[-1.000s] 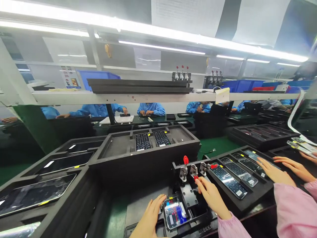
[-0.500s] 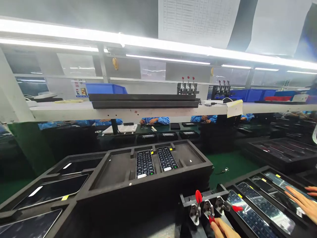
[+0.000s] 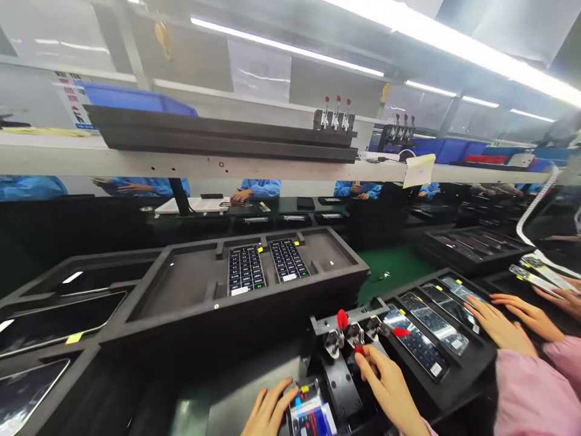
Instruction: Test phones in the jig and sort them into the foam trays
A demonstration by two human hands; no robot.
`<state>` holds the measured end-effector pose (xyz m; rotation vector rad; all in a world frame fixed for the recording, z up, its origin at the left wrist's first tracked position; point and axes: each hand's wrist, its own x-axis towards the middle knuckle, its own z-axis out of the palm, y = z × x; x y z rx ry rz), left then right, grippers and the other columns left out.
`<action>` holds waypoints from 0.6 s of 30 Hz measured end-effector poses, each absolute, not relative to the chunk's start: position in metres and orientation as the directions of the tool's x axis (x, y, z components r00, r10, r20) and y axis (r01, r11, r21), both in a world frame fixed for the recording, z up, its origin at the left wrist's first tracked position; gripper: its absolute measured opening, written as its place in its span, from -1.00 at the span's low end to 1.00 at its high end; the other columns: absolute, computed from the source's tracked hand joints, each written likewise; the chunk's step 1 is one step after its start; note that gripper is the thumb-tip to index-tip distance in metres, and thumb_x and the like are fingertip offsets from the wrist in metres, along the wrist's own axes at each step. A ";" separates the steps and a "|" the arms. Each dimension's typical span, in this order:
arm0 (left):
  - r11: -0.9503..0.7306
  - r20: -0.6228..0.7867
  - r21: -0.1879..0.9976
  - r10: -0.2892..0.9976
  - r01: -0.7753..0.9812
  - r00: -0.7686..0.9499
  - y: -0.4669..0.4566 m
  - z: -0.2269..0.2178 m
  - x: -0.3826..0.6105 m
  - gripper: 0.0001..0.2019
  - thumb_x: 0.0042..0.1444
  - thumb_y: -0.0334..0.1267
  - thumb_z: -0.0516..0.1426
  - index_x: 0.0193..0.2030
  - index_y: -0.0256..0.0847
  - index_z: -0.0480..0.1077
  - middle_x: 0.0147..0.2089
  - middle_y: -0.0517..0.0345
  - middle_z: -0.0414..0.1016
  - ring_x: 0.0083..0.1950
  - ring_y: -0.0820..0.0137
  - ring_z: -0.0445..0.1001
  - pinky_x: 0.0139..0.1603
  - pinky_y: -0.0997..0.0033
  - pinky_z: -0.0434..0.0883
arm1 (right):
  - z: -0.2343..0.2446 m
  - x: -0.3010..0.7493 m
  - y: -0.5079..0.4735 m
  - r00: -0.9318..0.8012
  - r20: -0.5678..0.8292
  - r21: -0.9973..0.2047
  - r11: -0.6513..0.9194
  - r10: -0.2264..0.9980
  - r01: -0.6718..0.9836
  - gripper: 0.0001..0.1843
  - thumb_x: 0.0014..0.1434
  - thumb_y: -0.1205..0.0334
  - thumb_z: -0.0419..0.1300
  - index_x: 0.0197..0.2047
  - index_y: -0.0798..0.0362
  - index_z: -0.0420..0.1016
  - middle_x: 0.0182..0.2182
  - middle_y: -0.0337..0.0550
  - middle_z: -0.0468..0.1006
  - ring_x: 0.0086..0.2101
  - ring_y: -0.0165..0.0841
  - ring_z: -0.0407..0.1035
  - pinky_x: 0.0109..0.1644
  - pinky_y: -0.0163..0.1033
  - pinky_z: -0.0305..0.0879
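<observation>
My right hand pinches the red-tipped handle of the middle toggle clamp on a black clamping fixture. Beside it, another clamp's red handle stands upright, and a third red handle points off to the right. Left of the fixture lies a smartphone with a brightly coloured display and a yellow tab, partly cut off by the lower edge of the view. My left hand is at that phone's left side, fingers spread, the fingertips near or touching its edge.
A black foam tray holds two phones with lit grids. More phones lie in trays at left and in a right-hand tray, where a co-worker's hands rest. A shelf crosses behind; people in blue sleeves sit beyond it.
The view has tilted down and shifted, bringing my left hand and the coloured-display phone into sight. My right hand stays at the middle clamp handle. More of the co-worker's hands and pink sleeves shows.
</observation>
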<state>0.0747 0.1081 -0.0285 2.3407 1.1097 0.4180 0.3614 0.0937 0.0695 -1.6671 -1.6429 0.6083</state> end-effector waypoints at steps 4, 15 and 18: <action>-0.563 0.071 0.596 0.748 0.573 0.660 0.096 0.008 0.071 -0.08 -0.15 0.14 0.22 0.31 0.00 -0.09 0.35 -0.05 -0.05 0.31 0.01 0.03 0.27 -0.12 -0.07 | 0.075 0.362 0.083 0.078 0.173 -0.788 0.090 0.982 0.609 -0.65 0.23 -0.01 -0.06 -0.47 0.02 0.21 -0.61 -0.31 0.30 -0.55 -0.43 0.22 -0.41 -0.32 0.13; -0.630 0.068 0.519 0.704 0.578 0.707 0.090 0.033 0.102 -0.14 -0.16 0.18 0.20 0.26 -0.04 -0.01 0.35 -0.11 -0.07 0.33 0.03 -0.05 0.24 -0.27 -0.21 | 0.143 0.376 0.091 0.258 0.832 -0.466 0.367 0.491 0.805 -0.79 0.12 0.26 0.14 -0.13 0.05 0.38 -0.14 -0.06 0.40 -0.11 -0.26 0.29 -0.10 -0.14 0.27; -0.660 0.091 0.498 0.685 0.562 0.723 0.093 0.029 0.116 -0.14 -0.17 0.20 0.19 0.24 -0.09 0.01 0.33 -0.17 -0.03 0.33 0.02 -0.07 0.24 -0.29 -0.23 | 0.135 0.383 0.093 0.134 0.836 -0.399 0.422 0.532 0.814 -0.93 0.13 0.35 0.12 -0.31 0.03 0.42 -0.28 -0.14 0.46 -0.22 -0.33 0.37 -0.09 -0.16 0.30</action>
